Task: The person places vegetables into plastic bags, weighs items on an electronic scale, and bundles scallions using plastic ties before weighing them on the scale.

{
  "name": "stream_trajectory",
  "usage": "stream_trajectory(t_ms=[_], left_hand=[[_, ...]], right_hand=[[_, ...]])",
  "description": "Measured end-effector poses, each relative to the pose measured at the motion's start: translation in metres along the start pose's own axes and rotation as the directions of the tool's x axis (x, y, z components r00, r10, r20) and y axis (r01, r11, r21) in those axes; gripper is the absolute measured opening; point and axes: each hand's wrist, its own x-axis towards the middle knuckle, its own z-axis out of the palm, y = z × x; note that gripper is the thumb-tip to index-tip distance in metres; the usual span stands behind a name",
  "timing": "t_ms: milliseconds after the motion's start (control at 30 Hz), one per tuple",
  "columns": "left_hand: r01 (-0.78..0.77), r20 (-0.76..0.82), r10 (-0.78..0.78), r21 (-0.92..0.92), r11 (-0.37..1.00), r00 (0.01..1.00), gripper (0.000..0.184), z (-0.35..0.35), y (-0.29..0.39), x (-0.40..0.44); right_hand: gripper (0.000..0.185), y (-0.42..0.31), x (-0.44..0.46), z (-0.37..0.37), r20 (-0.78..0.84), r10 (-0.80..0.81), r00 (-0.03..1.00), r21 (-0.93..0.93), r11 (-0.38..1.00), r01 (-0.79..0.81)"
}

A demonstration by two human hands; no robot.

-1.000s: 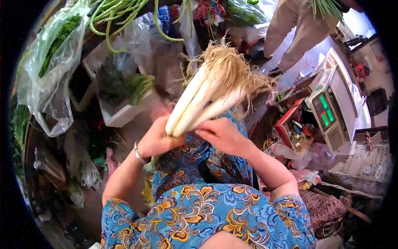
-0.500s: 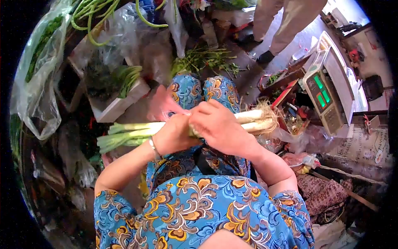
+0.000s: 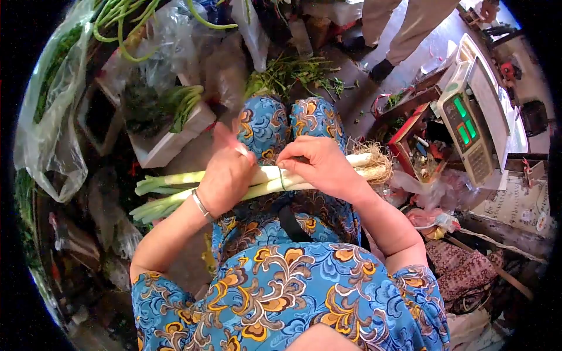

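A small bunch of leeks [image 3: 266, 188] lies crosswise above my lap, green tops to the left and hairy roots to the right. My left hand [image 3: 229, 178], with a bracelet on its wrist, is closed around the stalks left of the middle. A thin green band [image 3: 283, 178] circles the white part of the stalks. At that band my right hand [image 3: 319, 167] is closed, thumb and fingertips pinching at its upper edge. Beyond my left hand shows a blurred pinkish shape [image 3: 224, 137] that I cannot make out.
A scale [image 3: 468, 128] with lit green digits stands at the right, beside a red-edged box [image 3: 404, 131] of small items. Loose greens [image 3: 287, 79] lie beyond my knees. A white foam box [image 3: 170, 143] and plastic bags [image 3: 50, 134] are at the left. Another person's legs [image 3: 398, 29] stand ahead.
My hands have moved apart, the left one slightly left and the right one rightward. The green band and the stalks between my hands now show.
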Motion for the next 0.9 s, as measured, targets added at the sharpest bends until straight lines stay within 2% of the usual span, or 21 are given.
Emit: stream_trajectory(t_ms=[67,100,133,167,200,267,300,333,367,400,433,500,533,600,633,667,700,733,767,833,900], left_hand=[[0.085,-0.092,-0.094,-0.101,0.991,0.991,0.018,-0.003,0.006,0.004],[0.084,-0.091,-0.093,-0.102,0.991,0.992,0.018,-0.008,0.009,0.007],[0.269,0.112,-0.246,-0.308,0.912,0.963,0.014,-0.021,0.017,0.014],[0.466,0.337,-0.338,-0.453,0.760,0.879,0.012,-0.027,0.023,0.019],[0.466,0.339,-0.336,-0.453,0.760,0.879,0.012,-0.022,0.024,0.019],[0.492,0.346,-0.368,-0.745,0.451,0.863,0.014,-0.012,0.030,0.016],[0.492,0.341,-0.397,-0.781,0.385,0.852,0.014,-0.012,0.035,0.016],[0.492,0.341,-0.397,-0.781,0.384,0.852,0.014,-0.011,0.038,0.015],[0.472,0.339,-0.408,-0.833,0.289,0.848,0.013,-0.010,0.040,0.014],[0.447,0.341,-0.417,-0.875,0.188,0.842,0.012,-0.009,0.042,0.013],[0.449,0.344,-0.417,-0.875,0.183,0.841,0.012,-0.006,0.042,0.012],[0.531,0.354,-0.486,-0.795,0.294,0.799,0.013,0.005,0.042,0.008],[0.531,0.353,-0.487,-0.795,0.294,0.799,0.013,0.011,0.045,0.008],[0.437,0.180,-0.612,-0.848,0.301,0.770,0.017,0.024,0.051,0.008],[0.415,0.123,-0.609,-0.833,0.367,0.784,0.014,0.027,0.050,0.009],[0.414,0.122,-0.608,-0.833,0.367,0.784,0.014,0.026,0.052,0.007],[0.449,0.080,-0.609,-0.751,0.484,0.789,0.014,0.023,0.054,0.006],[0.478,0.039,-0.603,-0.652,0.589,0.797,0.014,0.021,0.056,0.006],[0.476,0.042,-0.601,-0.654,0.588,0.799,0.014,0.023,0.056,0.005],[0.264,-0.283,-0.411,-0.438,0.859,0.867,0.018,0.026,0.054,0.003],[0.251,-0.339,-0.393,-0.392,0.885,0.855,0.020,0.029,0.057,0.005]], right_hand=[[0.012,-0.001,0.000,-0.003,0.013,0.015,1.000,0.008,1.000,-0.015],[0.012,-0.001,0.001,-0.005,0.037,0.028,0.999,0.020,0.999,-0.028],[0.012,-0.001,0.001,-0.006,0.062,0.040,0.997,0.032,0.999,-0.042],[0.012,0.000,0.002,-0.005,0.061,0.042,0.997,0.032,0.999,-0.044],[0.012,0.000,0.003,-0.004,0.050,-0.012,0.999,0.025,1.000,0.010],[0.012,0.002,0.004,0.000,0.039,-0.063,0.997,0.019,0.998,0.062],[0.014,0.003,0.004,0.003,0.011,-0.052,0.999,0.037,0.998,0.052],[0.016,0.004,0.004,0.004,-0.016,-0.042,0.999,0.055,0.998,0.042],[0.016,0.004,0.005,0.003,-0.016,-0.040,0.999,0.055,0.998,0.040],[0.016,0.003,0.004,0.003,0.027,0.030,0.999,0.111,0.993,-0.033],[0.017,0.003,0.003,0.003,0.074,0.097,0.993,0.164,0.981,-0.108],[0.015,0.005,0.004,0.002,0.123,0.132,0.984,0.212,0.965,-0.156],[0.013,0.005,0.005,0.002,0.170,0.162,0.972,0.258,0.945,-0.202],[0.014,0.007,0.005,0.004,0.178,0.145,0.973,0.272,0.943,-0.190],[0.015,0.008,0.005,0.004,0.185,0.129,0.974,0.285,0.942,-0.179],[0.015,0.007,0.006,0.003,0.184,0.130,0.974,0.284,0.942,-0.179],[0.015,0.006,0.006,0.002,0.193,0.115,0.974,0.243,0.956,-0.162],[0.016,0.005,0.007,0.001,0.203,0.104,0.974,0.202,0.969,-0.145],[0.016,0.006,0.007,0.002,0.202,0.107,0.974,0.200,0.968,-0.148],[0.018,0.006,0.008,0.005,0.163,0.108,0.981,0.127,0.983,-0.130],[0.018,0.008,0.009,0.011,0.135,0.115,0.984,0.079,0.989,-0.127]])
